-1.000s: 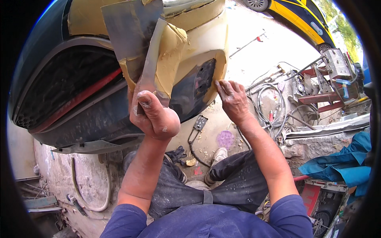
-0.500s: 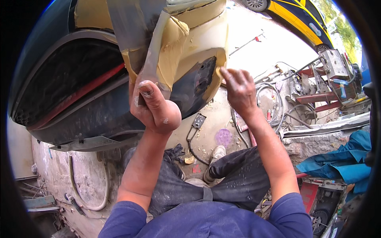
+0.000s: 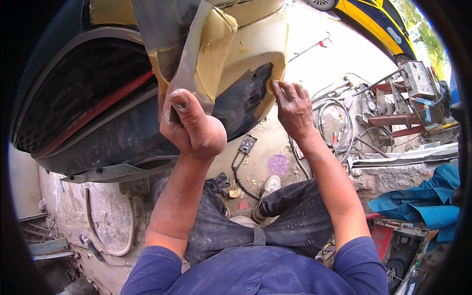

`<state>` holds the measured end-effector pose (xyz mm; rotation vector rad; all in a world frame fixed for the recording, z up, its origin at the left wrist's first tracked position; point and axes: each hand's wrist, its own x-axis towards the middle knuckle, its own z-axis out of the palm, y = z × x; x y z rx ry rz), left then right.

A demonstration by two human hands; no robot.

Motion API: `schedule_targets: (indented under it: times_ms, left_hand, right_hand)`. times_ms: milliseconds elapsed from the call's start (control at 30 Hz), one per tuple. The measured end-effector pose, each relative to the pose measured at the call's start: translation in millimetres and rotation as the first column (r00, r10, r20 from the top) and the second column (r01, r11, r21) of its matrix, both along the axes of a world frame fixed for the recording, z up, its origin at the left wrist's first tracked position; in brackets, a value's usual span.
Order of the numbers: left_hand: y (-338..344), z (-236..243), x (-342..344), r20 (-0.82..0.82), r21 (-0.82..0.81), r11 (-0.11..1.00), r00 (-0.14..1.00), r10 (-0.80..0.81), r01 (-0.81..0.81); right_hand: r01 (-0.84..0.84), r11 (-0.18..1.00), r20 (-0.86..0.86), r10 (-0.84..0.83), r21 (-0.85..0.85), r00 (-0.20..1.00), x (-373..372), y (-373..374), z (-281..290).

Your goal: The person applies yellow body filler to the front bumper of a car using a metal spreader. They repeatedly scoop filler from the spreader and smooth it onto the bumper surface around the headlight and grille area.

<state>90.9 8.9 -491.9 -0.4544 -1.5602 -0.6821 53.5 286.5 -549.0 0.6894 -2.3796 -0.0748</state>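
Observation:
My left hand, thumb up, is closed on a flat grey putty board. A thick smear of tan filler lies on the board. Beyond it is a dark car bumper, with tan filler spread over its right corner and along the rim of a recess. My right hand is at that filler-covered rim, fingers pinched together with the tips against the edge. Whatever is between those fingertips is hidden.
A black cable with a small box lies on the floor ahead of my feet, near a purple round patch. Coiled hoses and a metal machine frame stand right. Blue cloth hangs lower right. A yellow-and-black car is parked behind.
The view has shifted slightly, with the bumper a little further right and up. My right fingertips have moved slightly inward along the filler-covered rim. My left hand keeps its hold on the putty board.

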Motion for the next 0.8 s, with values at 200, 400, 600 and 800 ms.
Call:
schedule_targets:
  times_ms: [200,400,600,800]
  left_hand:
    - [-2.1,-8.5,3.9,0.087,0.055,0.997,0.995,-0.052,0.047]
    - [-8.6,-7.0,1.6,0.004,-0.079,0.980,0.983,0.182,-0.181]
    - [13.0,12.2,6.8,0.075,0.227,0.970,0.992,-0.104,0.084]
    - [25.0,24.5,11.7,0.142,0.445,0.883,0.962,-0.233,0.149]
  right_hand:
    - [0.016,0.999,0.099,-0.020,0.038,0.995,14.3,-10.1,-38.1]
    - [0.034,0.994,0.182,-0.015,-0.103,0.983,25.5,-19.9,-80.2]
    - [0.039,0.988,0.435,0.029,-0.147,0.900,59.8,-32.7,-101.1]
    - [-0.041,0.862,0.333,0.238,-0.505,0.912,44.3,-14.5,-60.6]
